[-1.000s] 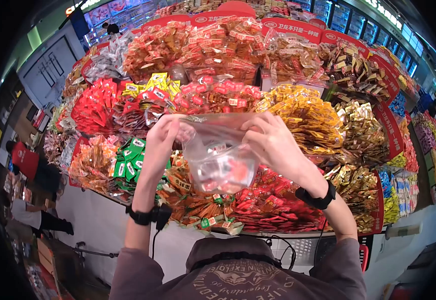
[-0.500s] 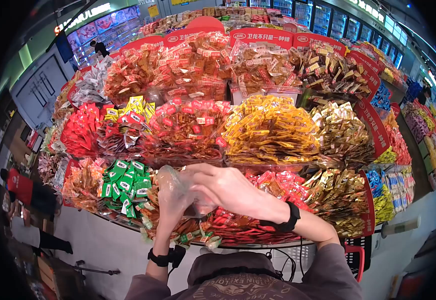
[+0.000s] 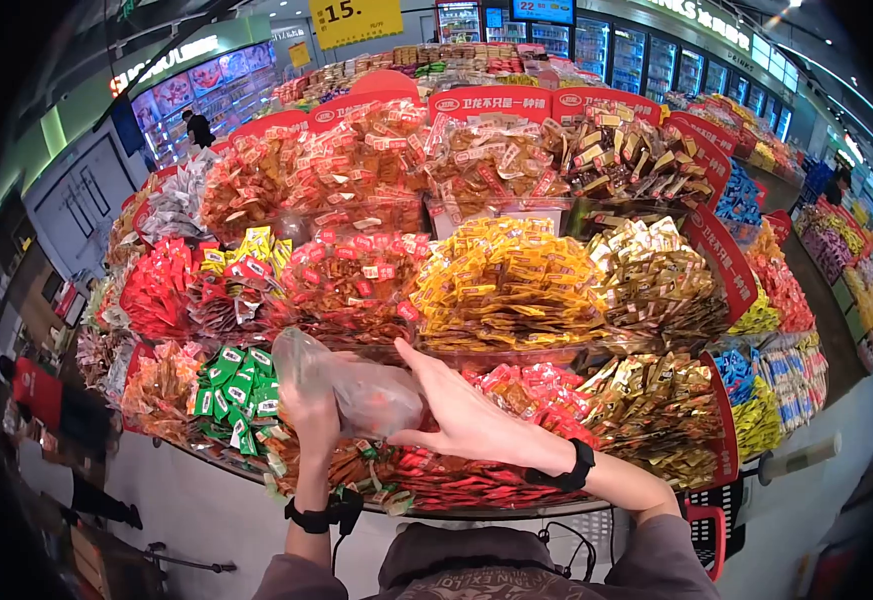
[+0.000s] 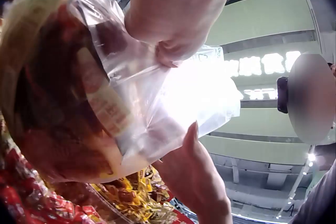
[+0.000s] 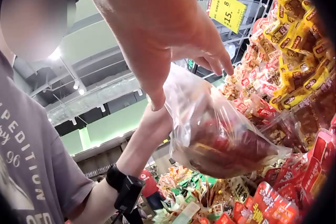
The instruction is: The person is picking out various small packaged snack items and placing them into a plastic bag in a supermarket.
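My left hand grips the gathered neck of a clear plastic bag. In the left wrist view the bag bulges with dark reddish packets, and the left hand pinches its bunched plastic. My right hand is beside the bag with fingers extended and thumb spread, its fingertips close to the bag's side. The right wrist view shows the right hand stretched over the bag, which hangs above the snack packets.
Tiered bins surround the hands: green packets at left, yellow packets ahead, gold packets at right, red packets below. Red sign boards stand behind. A red-handled basket is at the lower right.
The bag was held spread wide by both hands; now its neck is bunched in the left hand. The right hand has come off the plastic and its fingers have straightened.
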Available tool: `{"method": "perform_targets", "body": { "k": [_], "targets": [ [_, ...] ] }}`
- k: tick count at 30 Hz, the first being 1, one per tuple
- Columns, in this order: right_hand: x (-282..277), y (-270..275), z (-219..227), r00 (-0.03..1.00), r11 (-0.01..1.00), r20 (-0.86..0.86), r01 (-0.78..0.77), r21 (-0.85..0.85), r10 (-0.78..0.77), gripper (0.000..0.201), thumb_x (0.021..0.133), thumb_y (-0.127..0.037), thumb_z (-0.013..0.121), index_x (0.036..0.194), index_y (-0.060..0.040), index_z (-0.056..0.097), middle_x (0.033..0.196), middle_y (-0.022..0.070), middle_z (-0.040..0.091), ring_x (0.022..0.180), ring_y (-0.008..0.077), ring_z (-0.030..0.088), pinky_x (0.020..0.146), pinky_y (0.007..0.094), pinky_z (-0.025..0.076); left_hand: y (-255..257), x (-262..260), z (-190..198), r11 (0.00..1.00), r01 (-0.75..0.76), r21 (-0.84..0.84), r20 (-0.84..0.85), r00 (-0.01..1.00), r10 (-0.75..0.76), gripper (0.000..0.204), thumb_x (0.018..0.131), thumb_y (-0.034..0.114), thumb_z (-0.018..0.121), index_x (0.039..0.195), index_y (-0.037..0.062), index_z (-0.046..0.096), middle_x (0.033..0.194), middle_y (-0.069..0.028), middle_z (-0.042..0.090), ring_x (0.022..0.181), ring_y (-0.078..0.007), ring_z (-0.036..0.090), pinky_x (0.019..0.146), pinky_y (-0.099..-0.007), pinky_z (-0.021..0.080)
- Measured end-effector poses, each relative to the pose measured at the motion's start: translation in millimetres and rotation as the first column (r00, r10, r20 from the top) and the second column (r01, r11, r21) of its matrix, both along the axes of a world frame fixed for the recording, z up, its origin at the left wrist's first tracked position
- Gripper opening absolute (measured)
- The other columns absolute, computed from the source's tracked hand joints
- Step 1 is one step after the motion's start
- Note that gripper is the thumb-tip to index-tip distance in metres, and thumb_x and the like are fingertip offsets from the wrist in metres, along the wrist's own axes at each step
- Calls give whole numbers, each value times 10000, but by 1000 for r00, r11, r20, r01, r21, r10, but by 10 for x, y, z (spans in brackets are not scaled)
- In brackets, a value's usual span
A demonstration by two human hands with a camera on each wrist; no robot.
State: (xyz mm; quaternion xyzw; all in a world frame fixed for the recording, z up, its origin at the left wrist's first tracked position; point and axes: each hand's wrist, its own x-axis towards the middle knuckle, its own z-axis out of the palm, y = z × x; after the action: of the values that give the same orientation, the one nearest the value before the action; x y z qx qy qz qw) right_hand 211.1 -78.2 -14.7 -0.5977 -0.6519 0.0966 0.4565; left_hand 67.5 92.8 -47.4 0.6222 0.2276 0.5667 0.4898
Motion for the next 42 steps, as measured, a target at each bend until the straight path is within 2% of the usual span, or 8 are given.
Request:
{"method": "perform_targets", "body": {
  "k": [2,6,11,20,27,31,34,42],
  "targets": [
    [-16,36,-116,986,999,164,-5,49,-3,929,817,-309,798,1489,25,250,1466,305,357,1333,411,424,1109,461,359,-230,-17,255,928,273,254,-140,959,-244,120,911,32,582,1008,-36,601,992,-133,690,933,-213,643,831,-335,507],
    [-123,-70,122,995,991,2,-102,81,102,683,817,-278,701,1353,41,423,1286,229,521,1203,399,485,999,464,401,-682,13,722,750,262,607,-291,952,-97,218,766,38,717,981,17,692,1022,-129,705,1010,-293,630,893,-380,489],
    [-271,-366,144,989,943,127,-111,313,74,452,700,-198,675,1107,-27,577,1103,158,628,1002,361,613,854,454,489,-877,-128,799,654,441,614,-452,876,-166,355,739,92,751,1088,54,702,1116,-115,686,1116,-295,572,947,-381,447],
    [-419,-543,18,985,990,148,66,124,-84,268,582,-174,727,802,-54,633,631,147,590,574,345,613,532,395,505,-900,-483,819,444,454,772,-499,866,-18,474,807,157,693,1258,35,612,1370,-95,570,1227,-319,529,1021,-444,384],
    [-417,-677,-248,879,974,-438,223,30,-188,339,870,-65,641,1199,-5,589,1031,67,657,929,144,632,799,305,523,-732,-1189,140,909,370,191,-230,917,-325,1113,690,288,875,1546,56,203,1513,-183,383,1380,-322,406,1138,-446,312],
    [-804,-737,-15,560,971,-813,237,-23,-156,326,979,-142,568,1277,-12,545,1099,81,647,979,163,627,843,326,530,-873,-1184,-302,787,577,-220,-59,797,-601,1217,684,253,904,1557,54,80,1518,-221,336,1399,-299,372,1141,-426,335],
    [-785,-808,-18,635,958,-723,247,-145,-273,500,1013,-265,567,1419,-8,425,1325,116,567,1210,222,560,997,373,506,-902,-1174,-376,802,586,-115,-109,795,-597,1094,636,264,941,1493,19,308,1369,-157,520,1255,-231,523,1058,-374,430],
    [-739,-1038,231,693,891,-561,349,-290,-454,423,1005,-283,584,1343,-35,526,1212,59,615,1050,143,577,880,313,496,-1052,-983,-424,785,610,-110,-74,782,-619,702,666,183,927,1235,-23,572,1108,-82,666,1028,-144,631,921,-316,497]
  ]
}}
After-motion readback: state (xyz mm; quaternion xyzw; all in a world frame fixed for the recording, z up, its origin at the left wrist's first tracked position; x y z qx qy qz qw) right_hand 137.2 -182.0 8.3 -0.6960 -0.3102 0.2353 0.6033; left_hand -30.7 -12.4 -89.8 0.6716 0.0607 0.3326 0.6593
